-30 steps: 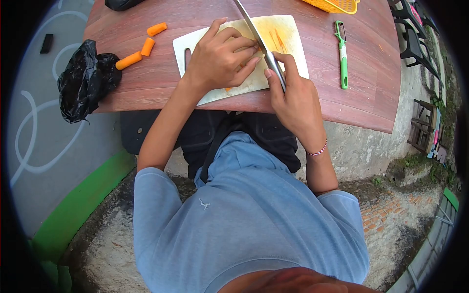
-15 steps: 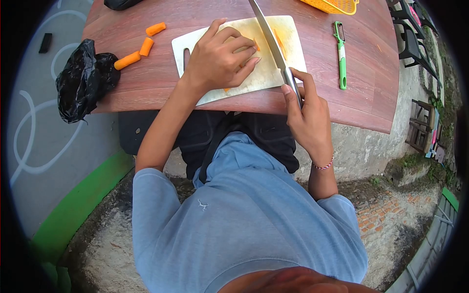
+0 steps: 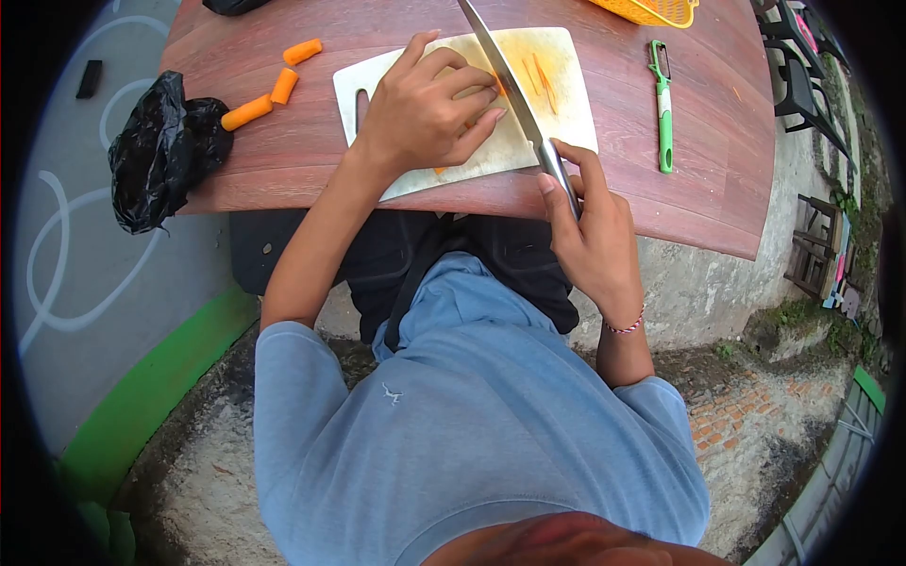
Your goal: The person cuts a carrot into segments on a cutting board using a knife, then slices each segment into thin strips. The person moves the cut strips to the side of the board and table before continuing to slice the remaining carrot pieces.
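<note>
On the white cutting board, my left hand is closed with curled fingers over a piece of carrot, of which only an orange edge shows. My right hand grips the metal handle of a kitchen knife. Its blade slants up and left across the board, just beside my left fingertips. Thin carrot strips lie on the board to the right of the blade. Another orange bit peeks out below my left palm.
Three peeled carrot pieces lie on the wooden table at left, beside a crumpled black plastic bag hanging over its edge. A green-handled peeler rests to the right. A yellow basket stands at the back.
The knife has shifted left, closer to my left fingertips, uncovering more of the carrot strips on its right. My left hand stays nearly in place.
</note>
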Available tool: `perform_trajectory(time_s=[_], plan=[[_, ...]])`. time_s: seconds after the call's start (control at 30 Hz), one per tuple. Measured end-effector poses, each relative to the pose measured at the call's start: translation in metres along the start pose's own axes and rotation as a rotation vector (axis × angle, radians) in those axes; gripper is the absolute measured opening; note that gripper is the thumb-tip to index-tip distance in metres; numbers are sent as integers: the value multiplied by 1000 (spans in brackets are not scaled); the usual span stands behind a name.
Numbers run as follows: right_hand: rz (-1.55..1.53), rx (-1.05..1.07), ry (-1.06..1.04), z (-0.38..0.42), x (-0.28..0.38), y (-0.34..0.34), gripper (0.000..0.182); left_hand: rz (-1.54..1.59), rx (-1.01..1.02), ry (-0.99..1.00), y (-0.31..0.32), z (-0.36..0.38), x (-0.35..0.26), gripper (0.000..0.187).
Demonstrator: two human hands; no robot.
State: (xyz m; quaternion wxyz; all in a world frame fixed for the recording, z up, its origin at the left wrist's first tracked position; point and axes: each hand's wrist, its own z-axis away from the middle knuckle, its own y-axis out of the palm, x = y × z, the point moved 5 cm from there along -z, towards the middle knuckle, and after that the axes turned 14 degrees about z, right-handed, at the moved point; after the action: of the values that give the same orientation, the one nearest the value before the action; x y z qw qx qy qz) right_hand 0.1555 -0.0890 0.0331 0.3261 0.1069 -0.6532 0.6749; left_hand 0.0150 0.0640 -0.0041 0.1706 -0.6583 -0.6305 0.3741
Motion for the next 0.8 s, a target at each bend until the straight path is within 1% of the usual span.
perform_trajectory(time_s=[0.23,0.33,0.4,0.5,0.8], plan=[[6,37,38,0,1,2,32,1,-4,1,0,0,1,17],[31,12,8,1,2,3,32,10,14,-12,-1,0,-1,15],[35,-48,-19,1,1,5,34,18,32,-27,-2,0,-1,14],[84,-34,-35,-3,7,4,31,19,29,-20,-2,-1,-1,14],[90,-87,-79,-30,16,10,29,17,35,-21,-1,0,-1,16]])
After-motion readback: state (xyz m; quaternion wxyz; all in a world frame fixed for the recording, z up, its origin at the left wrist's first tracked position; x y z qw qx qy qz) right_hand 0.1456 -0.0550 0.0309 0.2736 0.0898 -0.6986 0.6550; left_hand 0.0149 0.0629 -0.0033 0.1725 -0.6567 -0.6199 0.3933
